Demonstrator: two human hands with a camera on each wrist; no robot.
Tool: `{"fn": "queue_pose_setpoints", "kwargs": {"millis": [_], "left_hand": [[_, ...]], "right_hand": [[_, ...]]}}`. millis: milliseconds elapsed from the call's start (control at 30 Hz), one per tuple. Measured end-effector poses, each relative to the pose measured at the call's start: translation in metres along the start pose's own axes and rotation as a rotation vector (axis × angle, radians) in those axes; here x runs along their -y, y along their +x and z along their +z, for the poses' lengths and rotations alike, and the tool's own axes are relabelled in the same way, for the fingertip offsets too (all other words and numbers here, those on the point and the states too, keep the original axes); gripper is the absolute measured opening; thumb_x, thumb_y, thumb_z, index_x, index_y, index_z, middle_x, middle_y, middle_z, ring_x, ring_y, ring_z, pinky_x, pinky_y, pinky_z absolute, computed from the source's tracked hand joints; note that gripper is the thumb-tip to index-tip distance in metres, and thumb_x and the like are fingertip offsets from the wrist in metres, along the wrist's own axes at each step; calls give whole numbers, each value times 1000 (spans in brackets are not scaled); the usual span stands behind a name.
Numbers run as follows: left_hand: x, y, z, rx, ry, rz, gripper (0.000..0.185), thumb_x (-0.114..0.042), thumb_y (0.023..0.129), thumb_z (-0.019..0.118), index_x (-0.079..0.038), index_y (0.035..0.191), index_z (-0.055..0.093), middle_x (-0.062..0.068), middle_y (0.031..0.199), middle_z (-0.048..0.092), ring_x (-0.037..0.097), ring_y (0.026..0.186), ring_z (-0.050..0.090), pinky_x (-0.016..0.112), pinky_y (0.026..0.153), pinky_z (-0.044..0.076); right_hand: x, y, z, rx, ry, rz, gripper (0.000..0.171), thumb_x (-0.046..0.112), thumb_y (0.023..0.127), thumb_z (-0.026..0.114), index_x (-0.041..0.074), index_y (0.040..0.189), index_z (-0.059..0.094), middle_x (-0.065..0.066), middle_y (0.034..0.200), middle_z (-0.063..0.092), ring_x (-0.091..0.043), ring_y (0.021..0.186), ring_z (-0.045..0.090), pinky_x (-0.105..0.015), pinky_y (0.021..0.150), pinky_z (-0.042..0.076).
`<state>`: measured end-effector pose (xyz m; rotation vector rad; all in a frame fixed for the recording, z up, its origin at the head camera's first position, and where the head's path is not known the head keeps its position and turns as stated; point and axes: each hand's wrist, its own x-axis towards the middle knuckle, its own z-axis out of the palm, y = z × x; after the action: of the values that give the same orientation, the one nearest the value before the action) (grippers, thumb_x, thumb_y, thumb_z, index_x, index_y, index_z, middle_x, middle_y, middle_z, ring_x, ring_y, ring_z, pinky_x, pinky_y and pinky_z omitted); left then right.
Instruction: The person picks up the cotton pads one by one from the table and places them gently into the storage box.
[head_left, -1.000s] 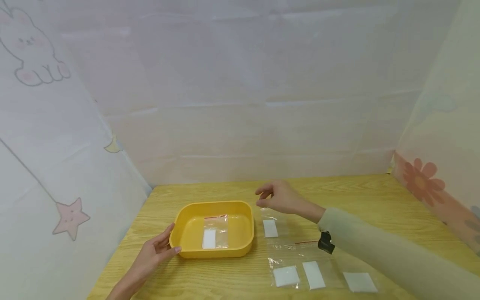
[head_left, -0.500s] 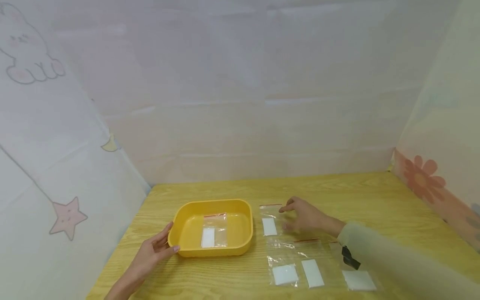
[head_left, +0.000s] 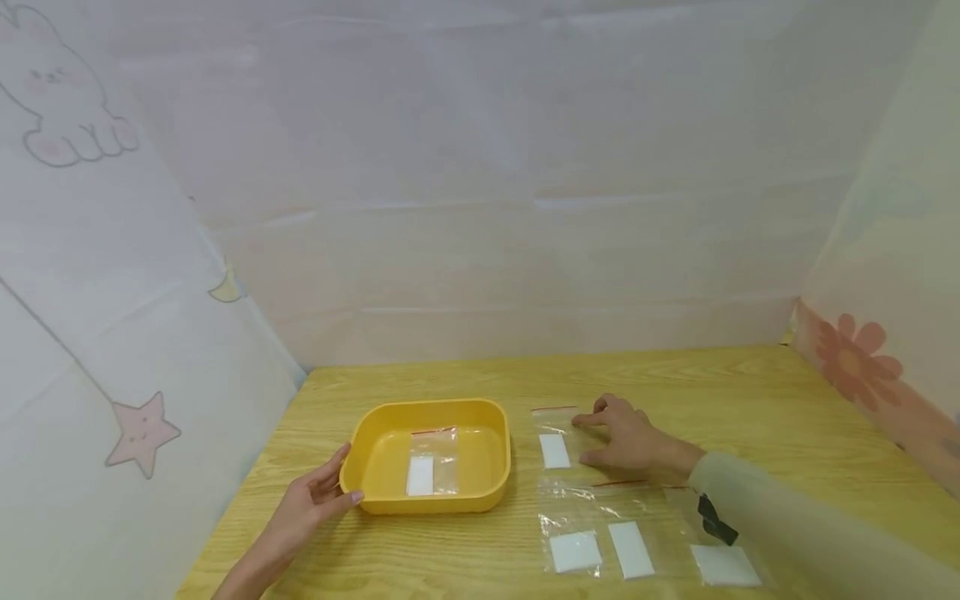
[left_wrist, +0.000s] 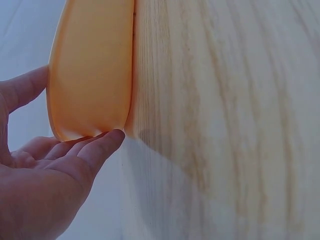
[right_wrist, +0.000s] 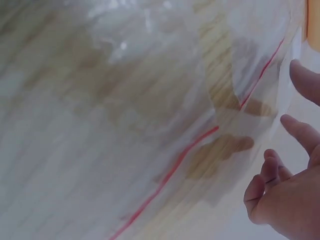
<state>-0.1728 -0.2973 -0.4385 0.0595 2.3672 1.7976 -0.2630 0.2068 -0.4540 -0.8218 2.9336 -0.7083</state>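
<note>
A wooden table (head_left: 750, 392) carried three clear zip bags (head_left: 647, 533) along its near edge – each held a white pad (head_left: 575, 552) and showed a red seal strip. Pale fabric screens enclosed the table on three sides, printed with a rabbit (head_left: 56, 96), a pink star (head_left: 142, 433), a small moon (head_left: 227, 287) and a flower (head_left: 851, 362).

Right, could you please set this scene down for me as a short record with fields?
Surface: wooden table
Left hand: left hand rests against the near-left corner of the yellow tray, fingers relaxed
Tray contents: one clear zip bag holding a white piece
Right hand: right hand lies with fingers on a bag beside the tray
Other bags: three more bags with white pieces near the front edge
Backdrop: pale cloth with cartoon prints
</note>
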Motion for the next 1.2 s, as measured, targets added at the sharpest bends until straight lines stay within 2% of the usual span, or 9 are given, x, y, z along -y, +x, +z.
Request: {"fn": "queue_pose_setpoints", "kwargs": {"millis": [233,367,533,667,767,867,1000,1200], "left_hand": [[-1,-1,-1,-1,16,-13,85,-17,99,77,-3,166,27,15,169,26,37,149,38,32,107,51],[0,0,-1,-3,19,-22,85,-17,99,77,-4,166,27,15,168,27,37,148,39,33,107,51],[0,-1,-1,0,18,-6,83,-15,100,76,-2,166,27,17,168,26,38,148,39,33,107,51],[-2,0,-1,-1,16,-4,84,-15,99,76,-2,166,27,16,168,26,37,148,39,32,107,51],[-3,1,-1,-5,22,-11,86,-17,99,77,-3,166,27,15,168,27,37,148,40,32,107,51],[-4,1,-2,-3,26,-15,86,-18,99,78,-3,166,26,15,168,26,36,148,39,32,107,50],[-4,1,-1,-7,31,-23,87,-18,98,78,-2,166,27,15,168,26,36,148,40,33,107,50],[-2,1,-1,-2,29,-21,86,-18,98,78,-1,166,27,15,168,27,37,147,41,33,107,50]], "right_hand": [[-3,4,3,-8,39,-44,63,44,86,87,11,137,73,-12,117,53,-26,96,44,-40,72,34],[-3,4,7,-15,41,-10,60,43,84,89,13,134,75,-12,115,53,-25,94,44,-39,71,34],[5,0,9,-34,75,49,51,36,84,91,15,129,79,-9,111,57,-27,98,49,-44,75,38],[15,-4,9,-100,84,2,45,25,82,94,9,122,81,-10,104,67,-28,93,57,-47,74,46],[21,-4,10,-138,113,-51,44,14,80,94,1,119,80,-13,107,75,-28,92,64,-48,78,55],[24,-2,12,-137,167,-49,45,6,80,92,-4,121,77,-11,106,77,-23,89,66,-42,79,59],[25,1,13,-102,245,30,50,0,79,91,-6,126,74,-2,91,69,-15,76,55,-29,68,51],[24,4,13,-71,395,103,66,-9,73,88,-10,135,67,-5,82,58,-18,72,47,-28,60,40]]}}
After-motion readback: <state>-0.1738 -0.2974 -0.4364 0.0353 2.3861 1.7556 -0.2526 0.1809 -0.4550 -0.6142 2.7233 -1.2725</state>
